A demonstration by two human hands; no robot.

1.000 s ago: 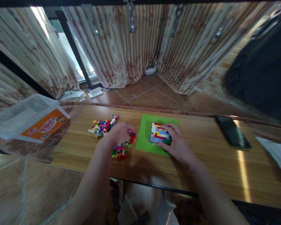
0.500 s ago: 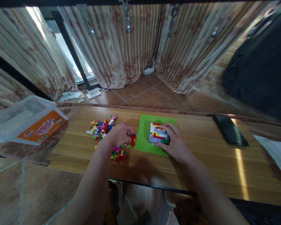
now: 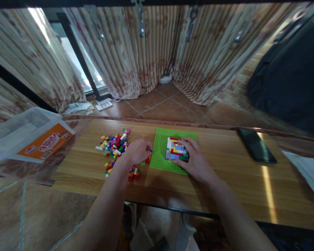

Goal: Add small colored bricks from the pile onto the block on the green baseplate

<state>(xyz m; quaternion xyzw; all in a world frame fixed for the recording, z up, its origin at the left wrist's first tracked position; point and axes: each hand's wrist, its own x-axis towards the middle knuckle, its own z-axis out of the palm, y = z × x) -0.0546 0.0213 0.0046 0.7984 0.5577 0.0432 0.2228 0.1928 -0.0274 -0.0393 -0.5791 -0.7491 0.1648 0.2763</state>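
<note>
My left hand is closed in a pinch over the right side of the loose toy bricks. At its fingertips a small dark, purplish toy brick partly shows, close to the left edge of the green baseplate. Red bricks lie just below those fingers. On the baseplate sits a flat multicoloured brick block of white, red, yellow, blue and green pieces. My right hand grips this block from the right, fingers at its far edge and thumb at the near one; its right side is covered.
A clear plastic tub with an orange label stands left of the wooden table. A black phone lies to the right, with white paper beyond it. More bricks lie near the front, partly behind my left forearm.
My left hand has moved right, toward the baseplate, with its fingers pinched, uncovering more loose bricks on its left. My right hand stays on the block.
</note>
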